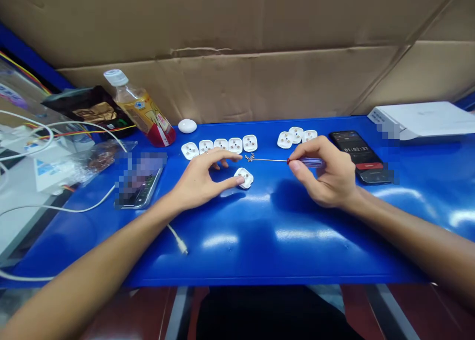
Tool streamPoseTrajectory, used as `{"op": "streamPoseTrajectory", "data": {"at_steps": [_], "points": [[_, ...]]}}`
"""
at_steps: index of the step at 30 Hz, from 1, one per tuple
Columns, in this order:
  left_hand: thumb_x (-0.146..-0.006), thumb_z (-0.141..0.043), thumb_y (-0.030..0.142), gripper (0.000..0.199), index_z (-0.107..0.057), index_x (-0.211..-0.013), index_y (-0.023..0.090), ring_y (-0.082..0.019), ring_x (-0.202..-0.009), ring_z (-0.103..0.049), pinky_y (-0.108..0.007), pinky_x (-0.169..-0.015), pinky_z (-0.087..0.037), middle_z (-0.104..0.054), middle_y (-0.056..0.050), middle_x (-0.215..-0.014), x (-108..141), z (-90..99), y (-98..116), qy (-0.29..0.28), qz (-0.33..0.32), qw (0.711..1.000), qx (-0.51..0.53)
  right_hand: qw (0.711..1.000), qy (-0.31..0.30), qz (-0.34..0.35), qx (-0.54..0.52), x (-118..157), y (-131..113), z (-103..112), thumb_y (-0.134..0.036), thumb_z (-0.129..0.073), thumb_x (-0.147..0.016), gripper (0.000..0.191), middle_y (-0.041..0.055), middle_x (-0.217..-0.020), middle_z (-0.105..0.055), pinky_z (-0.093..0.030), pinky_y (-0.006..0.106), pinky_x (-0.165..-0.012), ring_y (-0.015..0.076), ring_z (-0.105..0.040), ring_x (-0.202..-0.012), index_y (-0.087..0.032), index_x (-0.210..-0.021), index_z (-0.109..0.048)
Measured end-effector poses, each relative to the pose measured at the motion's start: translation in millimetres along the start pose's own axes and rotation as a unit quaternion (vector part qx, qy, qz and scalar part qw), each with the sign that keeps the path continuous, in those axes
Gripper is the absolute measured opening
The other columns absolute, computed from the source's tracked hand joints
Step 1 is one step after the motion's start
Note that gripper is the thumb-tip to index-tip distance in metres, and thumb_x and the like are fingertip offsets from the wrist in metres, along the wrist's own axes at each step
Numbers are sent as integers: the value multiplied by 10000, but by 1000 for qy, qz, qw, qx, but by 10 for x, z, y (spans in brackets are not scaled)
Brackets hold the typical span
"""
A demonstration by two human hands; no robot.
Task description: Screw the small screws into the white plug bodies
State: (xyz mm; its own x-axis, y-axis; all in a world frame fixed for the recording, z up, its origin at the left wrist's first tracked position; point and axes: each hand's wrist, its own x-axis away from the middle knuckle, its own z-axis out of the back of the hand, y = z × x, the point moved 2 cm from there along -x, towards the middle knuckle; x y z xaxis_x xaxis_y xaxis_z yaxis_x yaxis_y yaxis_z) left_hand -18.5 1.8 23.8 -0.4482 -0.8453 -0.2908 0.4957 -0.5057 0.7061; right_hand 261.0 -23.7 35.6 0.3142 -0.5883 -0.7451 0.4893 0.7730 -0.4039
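Note:
My right hand (326, 174) grips a screwdriver (309, 162) with a clear handle and a thin shaft pointing left. Its tip reaches a small pile of screws (249, 157) on the blue table. My left hand (202, 179) has its fingers spread, with the thumb tip on a white square plastic piece (245, 177) and the index finger close to the screws. Behind it stands a row of several similar white pieces (235, 145), with metal parts in their recesses. Three more white pieces (296, 134) lie behind my right hand, partly overlapping.
A drink bottle (144, 112) and a white oval object (187, 126) are at the back left. One phone (141, 184) lies left; another phone (356, 152) showing a timer lies right, near a white box (423, 120). A cable plug (181, 245) lies in front. Cardboard (260, 82) walls the back.

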Motion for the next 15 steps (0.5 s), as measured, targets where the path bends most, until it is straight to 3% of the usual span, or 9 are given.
{"op": "streamPoseTrajectory", "data": {"at_steps": [5, 15], "points": [[-891, -890, 422, 305, -850, -1128, 234, -230, -980, -724, -363, -870, -557, -826, -67, -1106, 29, -1, 82, 41, -13, 997, 71, 998, 1, 9, -57, 52, -153, 6, -147, -693, -955, 144, 6, -896, -744, -584, 330, -647, 177, -732, -737, -253, -1046, -662], [-942, -854, 296, 76, -884, -994, 250, -227, -924, -735, -412, -916, -553, -850, -39, -953, 63, -19, 144, 74, -58, 991, 93, 995, -27, -21, -93, 104, -159, -22, -140, -695, -950, 217, 34, -949, -755, -618, 408, -671, 229, -757, -781, -295, -1094, -647]]}}
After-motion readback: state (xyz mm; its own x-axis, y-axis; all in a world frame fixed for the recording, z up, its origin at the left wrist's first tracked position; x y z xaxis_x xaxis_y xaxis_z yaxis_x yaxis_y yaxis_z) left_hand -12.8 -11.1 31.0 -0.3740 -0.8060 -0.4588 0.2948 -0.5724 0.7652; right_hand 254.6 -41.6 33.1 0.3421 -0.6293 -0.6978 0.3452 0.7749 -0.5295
